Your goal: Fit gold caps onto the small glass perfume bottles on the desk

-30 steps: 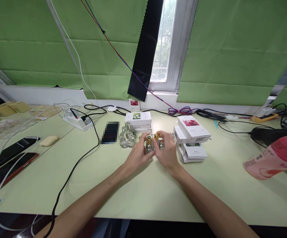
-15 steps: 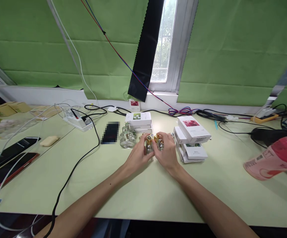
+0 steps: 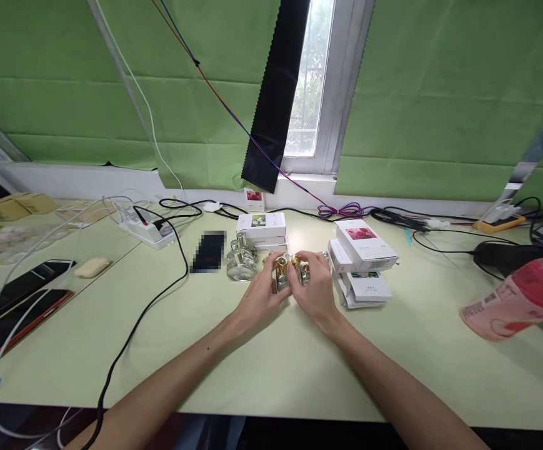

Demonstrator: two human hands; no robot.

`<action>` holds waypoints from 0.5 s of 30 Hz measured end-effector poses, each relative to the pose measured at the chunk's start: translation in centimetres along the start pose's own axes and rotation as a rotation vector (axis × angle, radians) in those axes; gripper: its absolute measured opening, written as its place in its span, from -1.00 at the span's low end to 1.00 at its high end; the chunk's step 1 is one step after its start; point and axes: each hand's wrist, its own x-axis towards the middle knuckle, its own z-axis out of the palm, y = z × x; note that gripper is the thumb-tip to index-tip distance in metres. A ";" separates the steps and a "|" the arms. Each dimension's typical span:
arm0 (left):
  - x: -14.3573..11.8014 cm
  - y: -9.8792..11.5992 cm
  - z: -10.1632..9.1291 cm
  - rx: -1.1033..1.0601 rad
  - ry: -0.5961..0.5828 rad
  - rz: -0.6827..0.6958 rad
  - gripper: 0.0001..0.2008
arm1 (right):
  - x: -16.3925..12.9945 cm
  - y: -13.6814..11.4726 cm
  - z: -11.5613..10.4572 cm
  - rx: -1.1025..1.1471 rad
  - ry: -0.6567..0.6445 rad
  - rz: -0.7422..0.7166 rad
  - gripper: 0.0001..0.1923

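1. Both hands meet near the middle of the table (image 3: 271, 369), well back from its near edge.
2. The left hand (image 3: 262, 294) is curled around a small gold-capped bottle (image 3: 281, 274), fingers closed on its sides.
3. The right hand (image 3: 317, 289) is closed on a second gold-capped bottle (image 3: 298, 267); the two bottles sit just beside each other, touching or nearly so.
4. Just left of the hands stand the clear glass bottles (image 3: 240, 262), with a white box stack (image 3: 262, 228) behind them toward the far edge.
5. Tight on the right: a pile of white boxes (image 3: 362, 259) lies just beside the right hand.
6. A black cable (image 3: 135, 325) runs across the left half to the near edge, ending at a power strip (image 3: 147, 231) far left.
7. A pink bottle (image 3: 519, 297) lies on its side near the right edge.
8. Open surface lies between the forearms and the near edge.
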 end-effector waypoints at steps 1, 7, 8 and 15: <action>0.0 0.0 0.0 -0.004 0.002 0.002 -0.37 | 0.0 0.0 0.0 0.004 0.002 -0.001 -0.87; 0.1 -0.2 0.0 0.001 0.000 -0.001 -0.36 | 0.0 0.1 0.0 0.009 0.026 -0.006 -0.92; 0.1 -0.3 0.1 0.006 -0.002 -0.001 -0.36 | 0.0 0.1 0.0 0.007 0.029 -0.010 -0.93; 0.1 -0.3 0.1 0.010 0.004 0.028 -0.37 | 0.0 0.3 0.1 -0.010 0.029 -0.025 -0.97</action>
